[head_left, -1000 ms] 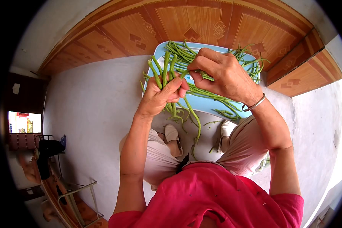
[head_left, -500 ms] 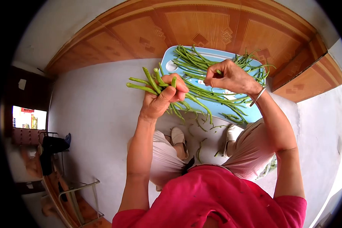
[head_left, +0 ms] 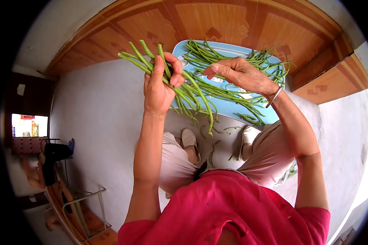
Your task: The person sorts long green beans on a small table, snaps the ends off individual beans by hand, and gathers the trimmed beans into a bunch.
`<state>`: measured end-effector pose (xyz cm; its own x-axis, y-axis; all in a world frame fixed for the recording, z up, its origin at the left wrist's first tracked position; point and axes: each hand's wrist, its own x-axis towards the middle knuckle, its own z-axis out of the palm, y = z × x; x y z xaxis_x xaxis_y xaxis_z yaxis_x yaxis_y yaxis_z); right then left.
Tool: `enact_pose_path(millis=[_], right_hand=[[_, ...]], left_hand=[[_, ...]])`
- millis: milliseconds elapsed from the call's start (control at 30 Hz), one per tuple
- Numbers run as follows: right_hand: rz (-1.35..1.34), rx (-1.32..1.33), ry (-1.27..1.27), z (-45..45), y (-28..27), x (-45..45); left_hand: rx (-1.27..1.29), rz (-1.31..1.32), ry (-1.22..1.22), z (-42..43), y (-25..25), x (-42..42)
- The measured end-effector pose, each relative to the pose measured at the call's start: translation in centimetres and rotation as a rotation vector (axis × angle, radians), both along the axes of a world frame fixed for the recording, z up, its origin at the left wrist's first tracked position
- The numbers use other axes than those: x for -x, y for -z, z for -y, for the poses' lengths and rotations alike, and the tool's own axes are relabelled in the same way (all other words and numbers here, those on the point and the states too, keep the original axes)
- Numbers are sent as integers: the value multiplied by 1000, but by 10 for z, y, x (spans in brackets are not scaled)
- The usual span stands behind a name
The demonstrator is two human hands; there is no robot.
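Green beans (head_left: 189, 94), held within left fingers (head_left: 177, 66), jutting both ways

Left hand (head_left: 158, 87) curled; right hand (head_left: 243, 75) apart (wrist (head_left: 270, 90) bent inward).

One left hand (head_left: 159, 87), one right hand (head_left: 245, 76), one bangle (head_left: 275, 96), two shoes (head_left: 188, 138), one table (head_left: 229, 109); one held bunch of green beans (head_left: 188, 94), overlapping, individual count unclear.

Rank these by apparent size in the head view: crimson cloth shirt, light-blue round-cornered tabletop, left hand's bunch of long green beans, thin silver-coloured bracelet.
1. Crimson shirt, helped by nearness to the camera
2. Light-blue tabletop, partly covered
3. Held bean bunch
4. Silver-coloured bracelet
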<state>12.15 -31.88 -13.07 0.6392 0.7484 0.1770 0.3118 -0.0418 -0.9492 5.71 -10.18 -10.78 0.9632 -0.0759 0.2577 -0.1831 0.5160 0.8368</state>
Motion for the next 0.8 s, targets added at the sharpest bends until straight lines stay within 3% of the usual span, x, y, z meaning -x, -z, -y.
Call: enact_pose_path(millis=[67,167,200,300,500,633,800], right_hand=[[60,-27,-67,-11,4,10],[52,277,-154,-18,-4,20],[24,145,-144,-24,4,19],[-15,100,-89,-26,12,17],[74,116,31,-35,9,26],[192,182,34,-38,1,31],[315,245,62,-39,4,29]], left_hand=[[74,-30,-32,0,2,-3],[129,-31,-94,1,6,-11],[171,-51,-116,1,7,-12],[253,-83,-114,-1,11,-16],[216,-64,-4,1,12,-16],[63,-37,-74,8,11,-14],[46,-53,-65,10,12,-15]])
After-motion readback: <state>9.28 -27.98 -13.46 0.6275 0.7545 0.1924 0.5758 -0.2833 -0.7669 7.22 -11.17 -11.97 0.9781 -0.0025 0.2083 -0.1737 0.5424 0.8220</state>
